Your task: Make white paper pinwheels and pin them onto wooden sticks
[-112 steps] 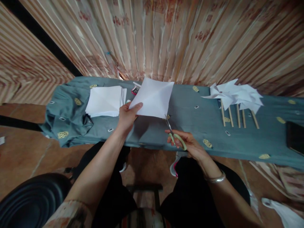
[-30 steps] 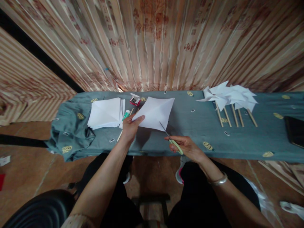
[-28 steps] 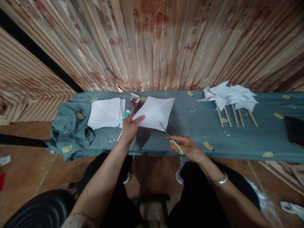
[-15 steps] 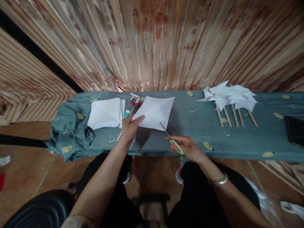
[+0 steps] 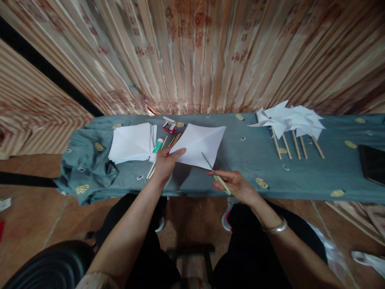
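Note:
My left hand (image 5: 166,161) pinches the near left corner of a creased white paper sheet (image 5: 198,141), thumb on top, holding it above the table. In my right hand (image 5: 233,184) is a pair of scissors (image 5: 221,182) with pale green handles. Its blades lie at the sheet's near right corner and point toward the middle; they look closed or nearly so. Just left of my left hand lie a green and white glue stick (image 5: 157,149) and thin wooden sticks (image 5: 175,139), partly hidden by the hand and sheet.
A stack of white paper (image 5: 130,142) lies on the cloth-covered table (image 5: 240,160) at left. Behind the glue stick sits a small red box (image 5: 169,126) of pins or tacks. Several paper pinwheels (image 5: 288,120) on sticks lie at right, with a dark flat object (image 5: 372,162) beyond.
The sheet has shifted slightly right and tilted, uncovering more of the sticks and glue stick. The scissors' blades have come closer together at the sheet's corner.

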Motion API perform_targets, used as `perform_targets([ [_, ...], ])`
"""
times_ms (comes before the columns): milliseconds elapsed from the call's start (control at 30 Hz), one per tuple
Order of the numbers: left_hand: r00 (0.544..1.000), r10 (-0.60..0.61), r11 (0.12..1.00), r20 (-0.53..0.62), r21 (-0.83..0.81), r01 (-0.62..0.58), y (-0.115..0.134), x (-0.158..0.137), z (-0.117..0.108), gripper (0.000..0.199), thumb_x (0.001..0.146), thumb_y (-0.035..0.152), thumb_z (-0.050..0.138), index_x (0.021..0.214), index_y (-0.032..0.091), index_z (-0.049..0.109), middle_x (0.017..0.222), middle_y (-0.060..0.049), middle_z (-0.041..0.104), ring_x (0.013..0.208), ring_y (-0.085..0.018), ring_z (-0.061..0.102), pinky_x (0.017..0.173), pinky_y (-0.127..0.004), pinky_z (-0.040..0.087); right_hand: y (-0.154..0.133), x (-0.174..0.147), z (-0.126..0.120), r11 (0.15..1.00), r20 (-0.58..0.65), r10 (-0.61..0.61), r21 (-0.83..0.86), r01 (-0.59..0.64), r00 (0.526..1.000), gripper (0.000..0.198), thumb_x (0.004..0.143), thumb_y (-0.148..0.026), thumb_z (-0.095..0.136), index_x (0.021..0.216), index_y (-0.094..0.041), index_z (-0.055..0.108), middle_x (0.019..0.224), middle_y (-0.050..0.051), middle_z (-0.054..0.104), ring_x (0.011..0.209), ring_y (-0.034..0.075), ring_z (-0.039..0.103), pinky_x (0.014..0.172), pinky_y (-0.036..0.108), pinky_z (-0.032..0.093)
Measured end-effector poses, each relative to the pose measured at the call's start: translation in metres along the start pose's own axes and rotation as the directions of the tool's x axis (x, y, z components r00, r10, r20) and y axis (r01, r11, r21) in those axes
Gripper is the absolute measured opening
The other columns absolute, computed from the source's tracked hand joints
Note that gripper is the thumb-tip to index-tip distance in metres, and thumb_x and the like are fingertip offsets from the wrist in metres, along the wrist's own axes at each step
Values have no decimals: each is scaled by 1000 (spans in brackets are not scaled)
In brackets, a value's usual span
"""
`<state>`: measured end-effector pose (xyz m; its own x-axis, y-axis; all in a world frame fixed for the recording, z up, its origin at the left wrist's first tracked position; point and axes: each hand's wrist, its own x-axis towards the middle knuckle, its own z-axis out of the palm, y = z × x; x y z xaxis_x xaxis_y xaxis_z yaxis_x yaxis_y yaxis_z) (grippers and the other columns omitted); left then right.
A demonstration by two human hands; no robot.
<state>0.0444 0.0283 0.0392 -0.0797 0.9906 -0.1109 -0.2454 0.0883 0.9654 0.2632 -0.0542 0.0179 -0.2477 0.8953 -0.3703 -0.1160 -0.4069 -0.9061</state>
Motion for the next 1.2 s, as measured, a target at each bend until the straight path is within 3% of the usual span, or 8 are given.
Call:
perform_targets([
  [500, 999, -38, 999, 30, -17, 39, 0, -1, 1, 39, 54, 33, 89, 86, 14, 78, 91, -8, 78, 89, -27, 72, 88, -40, 56, -1, 1, 1, 999, -9, 2, -33, -2, 1000, 55, 58, -45, 88, 101, -14, 75, 61, -1, 63, 55, 10, 53, 55, 28, 44],
  [733, 993, -72, 997, 91, -2, 72, -4, -5, 3, 33, 57, 29, 87, 84, 14, 78, 82, -5, 77, 73, -19, 70, 77, -32, 57, -2, 1, 1, 994, -9, -9, -105, 8, 1000, 44, 56, -52, 88, 72, -17, 65, 59, -3, 60, 54, 9, 52, 51, 23, 39],
  [967, 994, -72, 997, 83, 11, 72, -4, -6, 4, 33, 59, 29, 86, 86, 13, 78, 79, -5, 76, 73, -20, 69, 78, -33, 56, -5, 0, 2, 999, -33, 5, -51, -7, 999, 52, 55, -50, 89, 90, -17, 70, 61, -4, 63, 53, 8, 54, 53, 24, 43],
  [1200, 993, -91, 996, 73, -1, 91, -5, -5, 4, 35, 58, 29, 86, 87, 12, 78, 80, -6, 77, 74, -21, 70, 75, -33, 57, -5, 1, 3, 998, -40, 26, -63, -28, 999, 50, 56, -49, 88, 92, -17, 72, 61, -3, 64, 53, 9, 54, 54, 25, 45],
])
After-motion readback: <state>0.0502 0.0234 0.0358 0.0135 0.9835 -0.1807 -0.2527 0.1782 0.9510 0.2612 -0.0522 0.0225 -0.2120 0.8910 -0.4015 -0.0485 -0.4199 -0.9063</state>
